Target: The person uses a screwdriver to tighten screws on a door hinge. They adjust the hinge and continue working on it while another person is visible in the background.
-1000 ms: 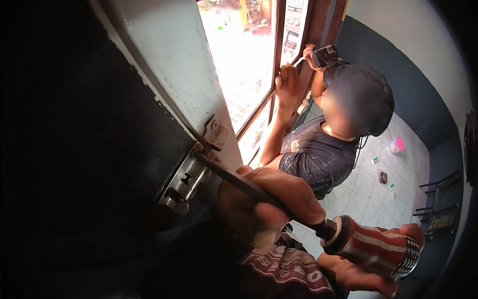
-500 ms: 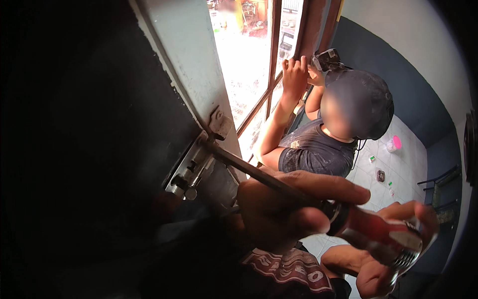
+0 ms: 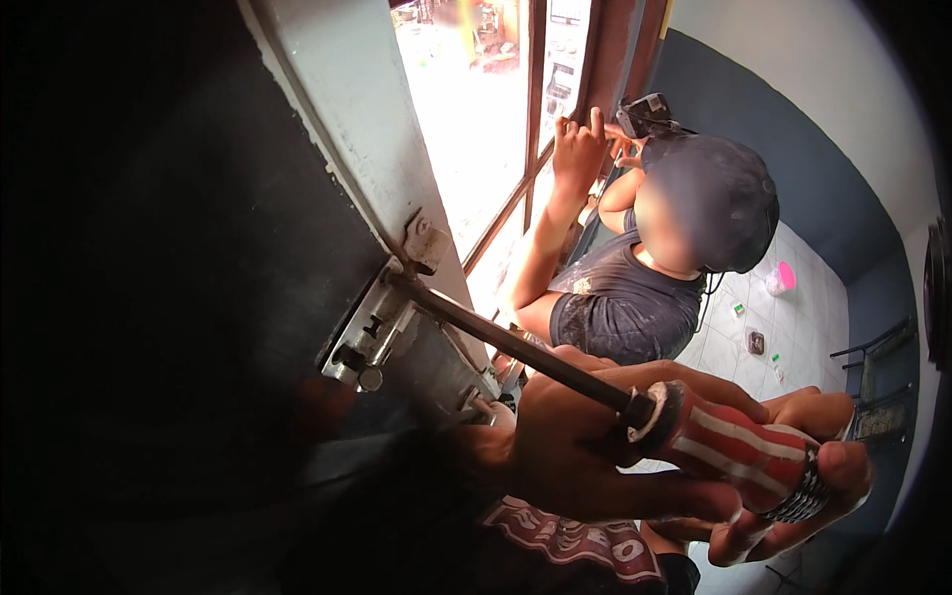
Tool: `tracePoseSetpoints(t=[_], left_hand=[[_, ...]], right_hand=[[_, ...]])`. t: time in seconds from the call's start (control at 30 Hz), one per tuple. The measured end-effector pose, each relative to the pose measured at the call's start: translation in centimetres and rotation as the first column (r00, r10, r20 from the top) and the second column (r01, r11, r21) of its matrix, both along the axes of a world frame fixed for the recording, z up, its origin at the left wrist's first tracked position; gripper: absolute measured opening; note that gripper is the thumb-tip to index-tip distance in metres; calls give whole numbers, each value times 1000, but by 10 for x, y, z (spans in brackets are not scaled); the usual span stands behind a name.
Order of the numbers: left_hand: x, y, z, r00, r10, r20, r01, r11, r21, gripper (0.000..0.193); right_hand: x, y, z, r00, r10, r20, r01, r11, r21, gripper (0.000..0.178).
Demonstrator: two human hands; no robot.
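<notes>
A long-shanked screwdriver (image 3: 739,441) with a red and white striped handle slants across the view. Its tip meets the upper end of a metal slide bolt (image 3: 369,332) fixed on a dark door panel (image 3: 198,248). Around the front of the handle lies my left hand (image 3: 570,436), thumb below and fingers above. My right hand (image 3: 838,476) closes its fingers on the handle's butt end; part of that hand is hidden behind the handle. A small metal keeper (image 3: 424,241) sits on the pale edge beside the bolt.
Close ahead, another person in a dark cap (image 3: 729,203) raises both hands by the window frame (image 3: 535,99). A pink-lidded tub (image 3: 780,280) and several small items stand on the tiled floor (image 3: 719,347). A dark metal rack (image 3: 878,367) is at the right wall.
The screwdriver's handle has turned, showing its stripes. My left hand has shifted along it, its thumb now lower. My right hand's fingers have moved around the butt end.
</notes>
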State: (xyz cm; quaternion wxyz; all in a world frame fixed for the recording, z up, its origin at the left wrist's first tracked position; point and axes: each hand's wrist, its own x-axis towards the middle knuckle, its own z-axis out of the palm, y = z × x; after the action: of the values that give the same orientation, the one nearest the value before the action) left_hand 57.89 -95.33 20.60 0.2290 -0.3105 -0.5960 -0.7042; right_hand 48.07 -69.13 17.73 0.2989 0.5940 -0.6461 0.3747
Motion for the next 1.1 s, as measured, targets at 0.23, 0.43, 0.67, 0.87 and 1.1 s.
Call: tracePoseSetpoints(t=[0.23, 0.43, 0.67, 0.87, 1.1], left_hand=[[-3, 14, -8, 977, 205, 57, -207, 977, 44, 48], [-13, 3, -13, 991, 135, 22, -136, 988, 75, 54], [-15, 7, -5, 969, 244, -27, -244, 969, -23, 41], [-14, 6, -17, 978, 197, 71, -204, 972, 115, 42], [1, -15, -22, 997, 75, 1, -73, 980, -184, 56]], right_hand=[[47, -72, 42, 596, -416, 686, 463, 877, 130, 97], [7, -66, 36, 949, -44, 312, 81, 991, -105, 64], [24, -80, 21, 817, -18, 576, 161, 967, -198, 79], [31, -81, 27, 763, -252, 595, 351, 935, -56, 65], [-3, -69, 25, 866, 450, 219, -431, 893, -131, 67]])
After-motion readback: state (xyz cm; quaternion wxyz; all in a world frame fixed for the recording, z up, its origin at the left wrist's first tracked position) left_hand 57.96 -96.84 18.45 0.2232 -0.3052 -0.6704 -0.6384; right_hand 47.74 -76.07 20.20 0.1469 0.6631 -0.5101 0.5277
